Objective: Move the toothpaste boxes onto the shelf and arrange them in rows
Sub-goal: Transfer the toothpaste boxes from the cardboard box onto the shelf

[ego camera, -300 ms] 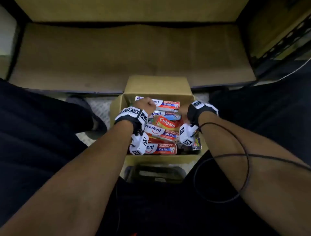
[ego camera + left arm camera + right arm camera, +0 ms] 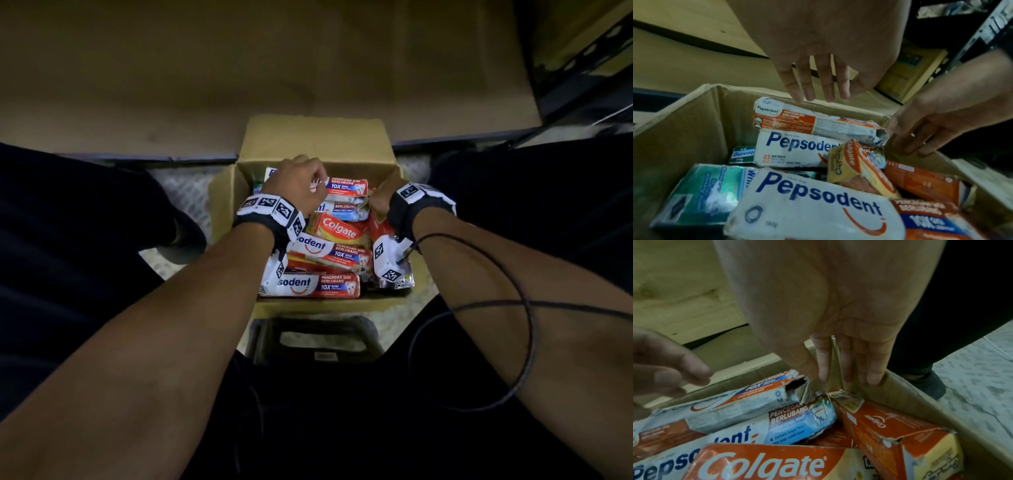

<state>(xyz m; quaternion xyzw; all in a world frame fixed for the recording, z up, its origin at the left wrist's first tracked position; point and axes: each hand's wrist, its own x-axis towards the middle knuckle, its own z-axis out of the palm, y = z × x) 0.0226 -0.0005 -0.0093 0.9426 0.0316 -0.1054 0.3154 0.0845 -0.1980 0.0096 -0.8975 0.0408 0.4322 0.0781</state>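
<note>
So both hands are down in the cardboard box (image 2: 310, 137), fingers loose and apart, holding nothing. The left hand (image 2: 297, 185) hovers right over the top Pepsodent box (image 2: 813, 123) at the far end; its long axis runs left-to-right, crosswise to the fingers. The right hand (image 2: 379, 198) is at that box's torn right end, against the corner. Looks like an end-to-end grab. The shelf (image 2: 239, 78) sits just beyond.
</note>
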